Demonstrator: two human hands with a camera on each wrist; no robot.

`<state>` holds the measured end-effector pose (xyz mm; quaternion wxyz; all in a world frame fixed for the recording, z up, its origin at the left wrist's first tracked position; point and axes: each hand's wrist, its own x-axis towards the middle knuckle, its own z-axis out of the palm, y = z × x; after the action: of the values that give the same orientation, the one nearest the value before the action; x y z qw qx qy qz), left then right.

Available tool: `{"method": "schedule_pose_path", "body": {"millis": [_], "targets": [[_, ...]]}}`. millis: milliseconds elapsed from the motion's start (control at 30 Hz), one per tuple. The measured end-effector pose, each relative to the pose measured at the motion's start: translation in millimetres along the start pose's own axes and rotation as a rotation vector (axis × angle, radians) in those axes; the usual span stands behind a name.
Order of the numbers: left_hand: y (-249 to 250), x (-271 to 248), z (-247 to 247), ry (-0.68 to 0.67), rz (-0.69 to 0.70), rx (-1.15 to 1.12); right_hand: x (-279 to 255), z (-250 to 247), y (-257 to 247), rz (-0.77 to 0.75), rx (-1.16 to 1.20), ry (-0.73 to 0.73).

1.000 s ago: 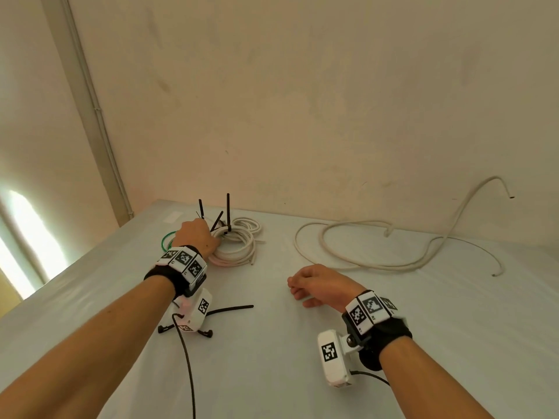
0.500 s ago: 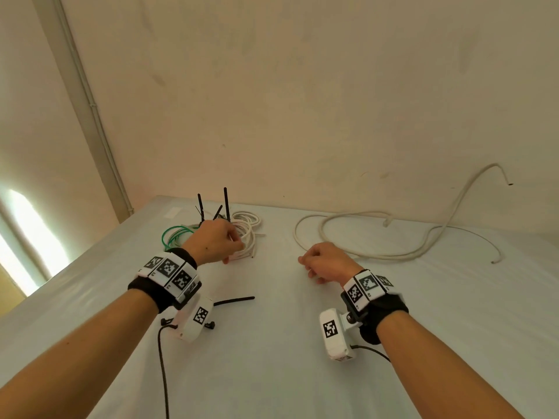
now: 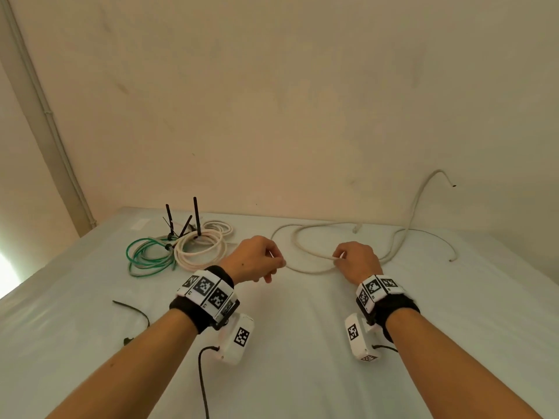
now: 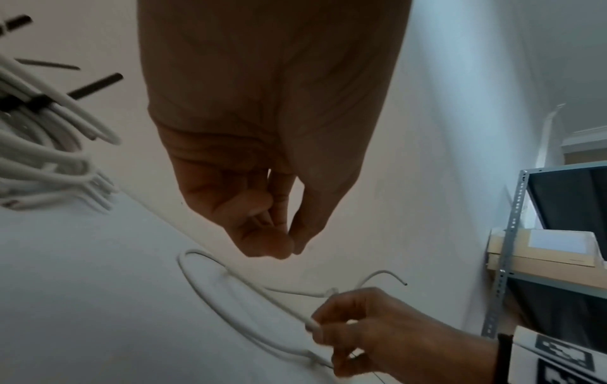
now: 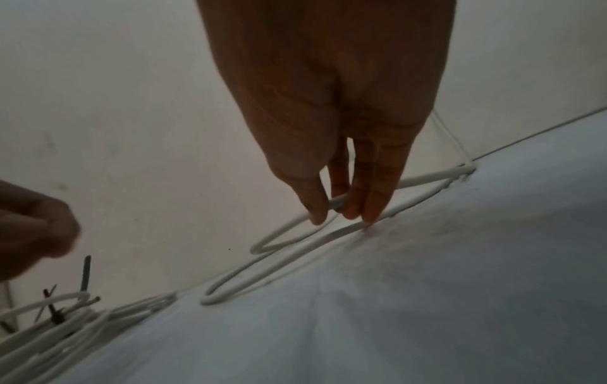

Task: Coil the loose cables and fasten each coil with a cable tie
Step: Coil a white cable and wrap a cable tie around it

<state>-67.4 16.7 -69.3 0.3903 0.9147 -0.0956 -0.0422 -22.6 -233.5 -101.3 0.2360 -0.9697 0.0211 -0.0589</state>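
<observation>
Head view, with both wrist views. The right hand (image 3: 358, 261) pinches the free end of the loose white cable (image 3: 305, 269) between thumb and fingers (image 5: 371, 207), the end held just above the worktop (image 3: 302, 343); gripping at the tip probably gives a fixed starting point for winding the first loop. The rest of this cable lies in wide, slack curves on the worktop toward the wall (image 3: 302, 101), with its far end rising against the wall at the right.

The left hand (image 3: 257, 258) hovers just left of the cable's near curve, its fingers (image 4: 262, 233) curled with the tips drawn together. No cable shows between them in the left wrist view, so they appear to hold nothing, probably poised to take up the slack as the second hand of the winding pair.

At the back left of the worktop lie a white coil (image 3: 201, 247) and a green coil (image 3: 148, 254), touching each other. Black cable ties (image 3: 196, 216) stand up from them, so these two appear already fastened and set aside out of the working area.

A spare cable tie (image 3: 133, 311) lies on the worktop near the left forearm, within reach for the coil not yet made.
</observation>
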Motion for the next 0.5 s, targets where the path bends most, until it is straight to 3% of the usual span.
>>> {"method": "schedule_pose_path", "body": {"millis": [200,300,400,500], "targets": [[30,16,14,0.101,0.165,-0.105,-11,-26,-15,-0.134,0.198,0.329],[44,34,12,0.181,0.258,-0.018,-18,-44,-26,-0.274,0.202,0.456],[58,50,8,0.305,0.255,0.09,-22,-62,-35,-0.38,0.222,0.562],[73,53,1,0.385,0.182,-0.005,-23,-76,-36,-0.486,0.263,0.608]]}}
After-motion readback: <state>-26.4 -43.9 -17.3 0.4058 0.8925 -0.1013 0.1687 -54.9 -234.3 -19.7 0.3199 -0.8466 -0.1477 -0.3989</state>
